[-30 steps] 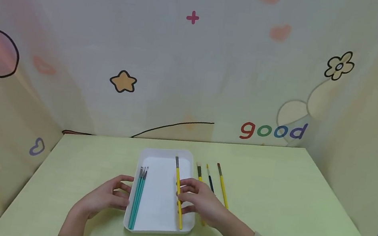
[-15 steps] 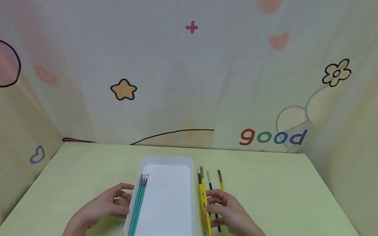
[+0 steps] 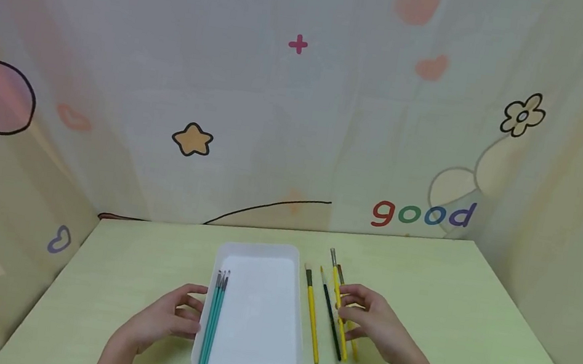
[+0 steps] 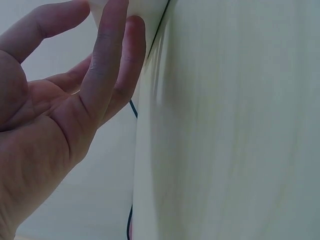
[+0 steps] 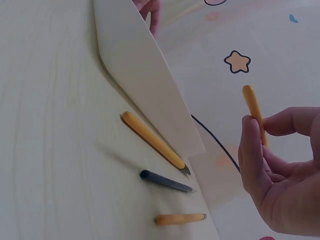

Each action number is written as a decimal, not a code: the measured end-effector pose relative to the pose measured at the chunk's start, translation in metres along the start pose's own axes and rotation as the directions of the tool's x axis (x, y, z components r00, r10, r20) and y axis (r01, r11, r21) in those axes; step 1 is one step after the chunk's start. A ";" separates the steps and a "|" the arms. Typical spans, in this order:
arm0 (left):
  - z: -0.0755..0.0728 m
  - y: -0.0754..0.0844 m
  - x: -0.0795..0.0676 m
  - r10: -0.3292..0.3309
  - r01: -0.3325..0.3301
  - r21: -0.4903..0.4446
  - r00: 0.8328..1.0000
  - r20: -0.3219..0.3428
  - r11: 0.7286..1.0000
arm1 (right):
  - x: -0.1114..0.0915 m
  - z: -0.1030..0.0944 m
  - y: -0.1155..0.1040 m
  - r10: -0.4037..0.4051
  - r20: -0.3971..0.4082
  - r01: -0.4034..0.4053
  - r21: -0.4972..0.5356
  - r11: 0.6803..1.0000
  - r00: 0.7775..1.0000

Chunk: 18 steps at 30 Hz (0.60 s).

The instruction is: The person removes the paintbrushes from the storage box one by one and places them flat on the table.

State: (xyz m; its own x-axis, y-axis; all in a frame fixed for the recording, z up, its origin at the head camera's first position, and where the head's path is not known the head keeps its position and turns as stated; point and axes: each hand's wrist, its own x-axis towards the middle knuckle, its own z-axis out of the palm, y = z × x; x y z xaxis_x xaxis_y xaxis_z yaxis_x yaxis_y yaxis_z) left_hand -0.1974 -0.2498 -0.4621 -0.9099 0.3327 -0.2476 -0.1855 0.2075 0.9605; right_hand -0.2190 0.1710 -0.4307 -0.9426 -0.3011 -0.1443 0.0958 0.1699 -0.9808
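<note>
Compared with the earlier frames, your right hand (image 3: 375, 323) is further right, and the held brush (image 3: 336, 286) moves with it, from over the tray (image 3: 256, 320) to over the loose brushes. Your left hand (image 3: 163, 316) looks about the same: fingers apart, fingertips touching the tray's left wall, nothing clamped. Right thumb and fingers pinch the yellow handle. Three teal brushes (image 3: 212, 320) lie in the tray, along its left side.

Step looks like placing a brush outside the tray. Next move likely calls for finding a free spot on the surface (image 3: 430, 307) so you don't drop it across the black brush (image 3: 332, 321) or the far yellow brush (image 3: 354, 347).

Right wrist view shows your pinch and the handle end off the surface; head view shows bristle ends and the teal brushes, which right wrist misses. Left wrist view catches just your fingers at the tray wall, no brushes.
</note>
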 end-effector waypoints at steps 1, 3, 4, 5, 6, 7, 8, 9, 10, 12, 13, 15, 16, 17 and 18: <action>0.000 0.000 0.000 0.003 -0.003 0.000 1.000 0.000 1.000 | 0.001 -0.002 0.000 0.003 -0.019 -0.004 -0.023 1.000 1.000; -0.001 0.000 0.000 0.005 -0.005 0.004 1.000 -0.003 1.000 | 0.002 -0.007 0.000 0.013 -0.057 -0.016 -0.069 0.997 0.998; -0.001 0.000 0.000 0.005 -0.005 0.005 1.000 -0.005 1.000 | 0.002 -0.009 0.001 0.014 -0.073 -0.021 -0.090 0.996 0.997; -0.002 0.000 0.000 0.005 -0.005 0.008 1.000 -0.007 1.000 | 0.003 -0.012 0.002 0.013 -0.085 -0.023 -0.110 0.994 0.996; -0.002 0.000 -0.001 0.004 -0.004 0.009 1.000 -0.007 1.000 | 0.003 -0.014 0.003 0.014 -0.096 -0.026 -0.127 0.992 0.995; -0.002 0.000 -0.001 0.004 -0.003 0.009 1.000 -0.006 1.000 | 0.004 -0.016 0.004 0.013 -0.102 -0.027 -0.137 0.990 0.995; -0.001 0.000 -0.001 0.003 -0.003 0.009 1.000 -0.005 1.000 | 0.004 -0.019 0.006 0.014 -0.104 -0.029 -0.146 0.989 0.994; -0.001 0.001 -0.001 0.003 -0.003 0.008 1.000 -0.004 1.000 | 0.004 -0.021 0.007 0.014 -0.105 -0.030 -0.152 0.988 0.994; -0.001 0.001 -0.001 0.004 -0.004 0.006 1.000 -0.005 1.000 | 0.004 -0.023 0.008 0.013 -0.106 -0.030 -0.160 0.987 0.994; 0.000 0.002 -0.001 0.006 -0.006 0.005 1.000 -0.008 1.000 | 0.005 -0.026 0.011 0.021 -0.111 -0.041 -0.181 0.983 0.994; 0.000 0.002 -0.001 0.006 -0.006 0.006 1.000 -0.010 1.000 | 0.005 -0.027 0.012 0.023 -0.113 -0.045 -0.194 0.980 0.993; 0.001 0.002 -0.001 0.006 -0.006 0.006 1.000 -0.012 1.000 | 0.006 -0.029 0.016 0.031 -0.123 -0.058 -0.223 0.973 0.992; 0.001 0.002 0.000 0.005 -0.005 0.005 1.000 -0.012 1.000 | 0.006 -0.030 0.018 0.037 -0.131 -0.067 -0.237 0.969 0.991; 0.001 0.002 0.000 0.005 -0.005 0.003 1.000 -0.009 1.000 | 0.006 -0.031 0.020 0.043 -0.141 -0.078 -0.252 0.965 0.989; 0.002 0.001 0.000 0.005 -0.005 0.002 1.000 -0.005 1.000 | 0.006 -0.032 0.023 0.048 -0.152 -0.088 -0.266 0.960 0.987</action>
State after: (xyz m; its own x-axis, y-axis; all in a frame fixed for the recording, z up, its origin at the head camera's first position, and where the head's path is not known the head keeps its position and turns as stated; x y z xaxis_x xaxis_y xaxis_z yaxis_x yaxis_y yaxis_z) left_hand -0.1970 -0.2479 -0.4609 -0.9126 0.3293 -0.2423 -0.1804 0.2073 0.9615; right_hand -0.2326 0.2029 -0.4497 -0.9745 -0.1466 -0.1700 0.0899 0.4390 -0.8940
